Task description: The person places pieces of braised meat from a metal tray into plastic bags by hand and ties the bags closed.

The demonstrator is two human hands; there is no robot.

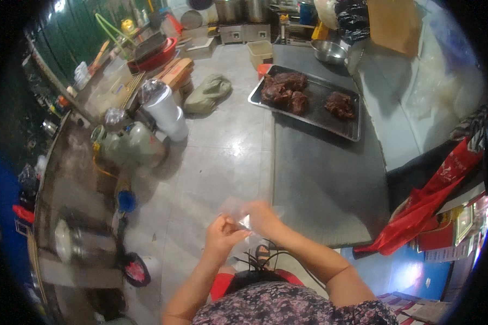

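In front of my body, over the floor, my left hand [224, 235] pinches a thin clear plastic piece [245, 222] between thumb and fingers. It may be a disposable glove or a small bag; blur hides its shape. Right beside it is my right hand [261, 219], touching the same plastic and blurred by motion. Its fingers cannot be made out clearly. Farther off, dark cooked meat pieces [284, 87] lie at the left of a metal tray [313, 120], and another meat piece [340, 105] lies at its right.
The tray rests on a grey table [329, 178] to my right. White buckets [164, 107], an olive sack [209, 93] and clear plastic jugs [132, 142] stand on the left. A metal bowl [329, 50] is at the table's far end. Red cloth [427, 207] hangs at right.
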